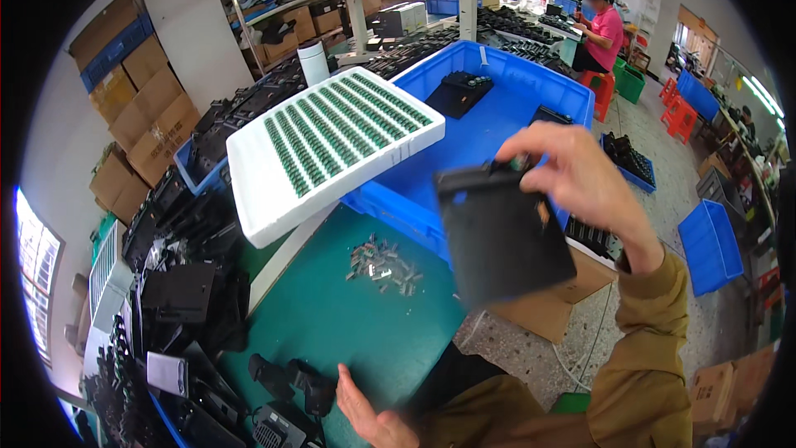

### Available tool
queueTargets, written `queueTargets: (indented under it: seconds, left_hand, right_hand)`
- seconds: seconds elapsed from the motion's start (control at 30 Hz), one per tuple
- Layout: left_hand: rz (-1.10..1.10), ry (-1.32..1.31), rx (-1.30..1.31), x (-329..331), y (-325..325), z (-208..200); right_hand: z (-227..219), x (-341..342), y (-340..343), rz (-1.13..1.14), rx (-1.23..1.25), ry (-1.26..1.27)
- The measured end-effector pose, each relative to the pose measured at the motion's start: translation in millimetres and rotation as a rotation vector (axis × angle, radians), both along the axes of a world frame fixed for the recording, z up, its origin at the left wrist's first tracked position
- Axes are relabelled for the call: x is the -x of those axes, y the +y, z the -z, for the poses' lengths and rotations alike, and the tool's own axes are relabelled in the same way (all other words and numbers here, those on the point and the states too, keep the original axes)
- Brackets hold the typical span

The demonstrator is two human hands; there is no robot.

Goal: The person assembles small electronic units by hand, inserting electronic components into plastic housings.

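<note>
Right of the smooth green tabletop (332,319), before the open blue plastic bin (514,108), I held a flat black rectangular plastic panel (502,241) in my right hand (580,178), thumb and fingers pinched at its far edge. My left hand (369,415) was well apart, spread and empty; could not tell whether it touched the black moulded plastic parts (315,386) beside it. Risk noted: gripped at one edge only, the panel could twist loose, or clip the bin if swung far. The white foam tray (253,178) of small green parts appeared propped on the bin's left side; a bump might tip it, spilling its rows.
</note>
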State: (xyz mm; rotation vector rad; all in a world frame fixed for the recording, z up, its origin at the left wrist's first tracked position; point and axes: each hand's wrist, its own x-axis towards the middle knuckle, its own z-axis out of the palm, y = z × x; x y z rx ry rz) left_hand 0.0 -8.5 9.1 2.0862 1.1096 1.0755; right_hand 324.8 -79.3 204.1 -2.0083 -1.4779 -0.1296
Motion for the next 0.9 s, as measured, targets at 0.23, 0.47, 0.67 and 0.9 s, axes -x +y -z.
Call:
queueTargets:
  seconds: [0.23, 0.47, 0.67, 0.9]
  left_hand:
    - [0.065, 0.131, -0.087, -9, 4, -10]
    - [0.027, 0.285, -0.114, -2, 3, 5]
    - [-0.003, 0.314, -0.086, -10, 5, -5]
    - [-0.027, 0.352, -0.159, -10, 9, 4]
  right_hand:
    - [49, -182, 32, 0.434, 0.077, -0.242]
    - [105, -277, 129, 0.589, 0.061, -0.329]
    - [136, -302, 202, 0.673, 0.012, -0.292]
    - [157, -303, 231, 0.711, 0.045, -0.224]
